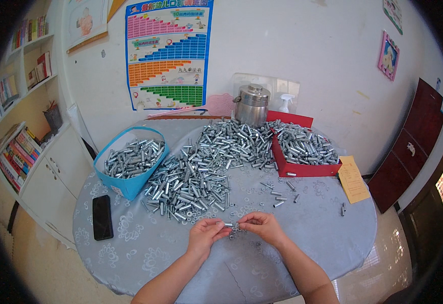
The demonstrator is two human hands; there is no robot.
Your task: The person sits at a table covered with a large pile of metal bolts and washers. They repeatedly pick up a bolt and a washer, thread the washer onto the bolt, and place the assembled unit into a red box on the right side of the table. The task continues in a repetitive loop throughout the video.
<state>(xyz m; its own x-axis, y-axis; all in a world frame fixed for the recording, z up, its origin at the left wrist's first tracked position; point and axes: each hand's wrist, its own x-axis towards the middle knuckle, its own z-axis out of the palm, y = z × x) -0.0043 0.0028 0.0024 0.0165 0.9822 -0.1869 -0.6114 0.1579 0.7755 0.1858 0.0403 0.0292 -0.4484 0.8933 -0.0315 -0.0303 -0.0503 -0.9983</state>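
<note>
My left hand point(208, 235) pinches a short silver expansion bolt point(228, 224) between thumb and fingers near the front middle of the table. Facing it, my right hand point(260, 226) is closed at the bolt's right end, its fingertips pressed together. Whatever small part those fingertips hold is too small to make out. Below and between both hands lie several little nuts and washers point(235, 234). Just beyond them spreads a big heap of loose metal sleeves and bolts point(196, 182).
A blue fabric bin point(129, 186) of metal parts stands left of the heap, a red box point(302, 170) of sleeves right. A black phone point(102, 218) lies at left, a yellow paper point(353, 180) at right. Behind stand a steel pot point(252, 104) and white spray bottle point(285, 103).
</note>
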